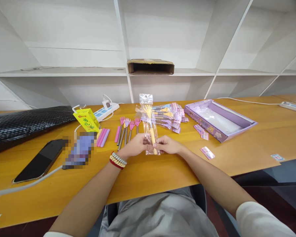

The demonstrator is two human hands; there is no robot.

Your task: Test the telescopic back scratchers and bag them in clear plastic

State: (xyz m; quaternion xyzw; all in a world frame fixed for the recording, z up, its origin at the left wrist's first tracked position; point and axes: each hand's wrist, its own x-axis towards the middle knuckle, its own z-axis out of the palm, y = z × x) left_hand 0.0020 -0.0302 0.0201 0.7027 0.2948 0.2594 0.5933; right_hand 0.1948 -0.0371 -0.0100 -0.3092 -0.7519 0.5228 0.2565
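Between my two hands is a yellow hand-shaped back scratcher [152, 134] inside a clear plastic bag [146, 98]. My left hand [139, 144] grips the bag's left edge near the handle. Thumb and fingers of my right hand [167, 144] pinch the lower handle from the right. Left of the bag lie several loose back scratcher heads [126, 122] in pink and purple on metal rods. Beside them are loose pink and purple handles [103, 137]. Behind and to the right, a pile of bagged back scratchers [167, 115] overlaps on the table.
A purple open box [223, 120] stands right, with small printed cards [207, 152] near it. At left are a yellow drink carton [87, 120], a black phone [40, 160], a blurred purple device [81, 150], a power strip [106, 111] and a black bag [29, 126]. White shelves rise behind.
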